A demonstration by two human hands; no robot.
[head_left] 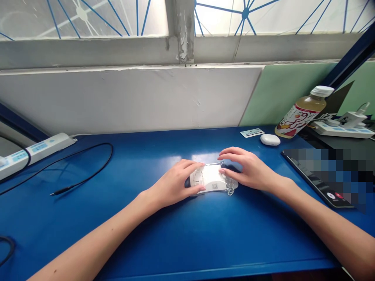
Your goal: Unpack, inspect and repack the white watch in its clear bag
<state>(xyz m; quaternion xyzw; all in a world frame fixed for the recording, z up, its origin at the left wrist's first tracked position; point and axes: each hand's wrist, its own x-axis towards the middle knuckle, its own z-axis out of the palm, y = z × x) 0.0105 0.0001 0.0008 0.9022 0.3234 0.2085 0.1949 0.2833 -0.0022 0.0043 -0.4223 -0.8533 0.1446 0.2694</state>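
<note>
A white card in a clear plastic sleeve (211,178) lies flat on the blue desk, with small print at its left and a square code near its lower edge. A small ball chain (231,191) and a clear piece stick out at its right end. My left hand (175,181) grips the left end, thumb on the near edge and fingers on the far edge. At the right end is my right hand (246,168), its fingers apart above the far corner and its thumb touching the sleeve's right edge.
On the right are a tablet-like device (319,183), a white earbud case (270,139), a small card (252,133), a drink bottle (301,113) and a power strip (342,130). On the left lie another power strip (43,148) and a black cable (88,180).
</note>
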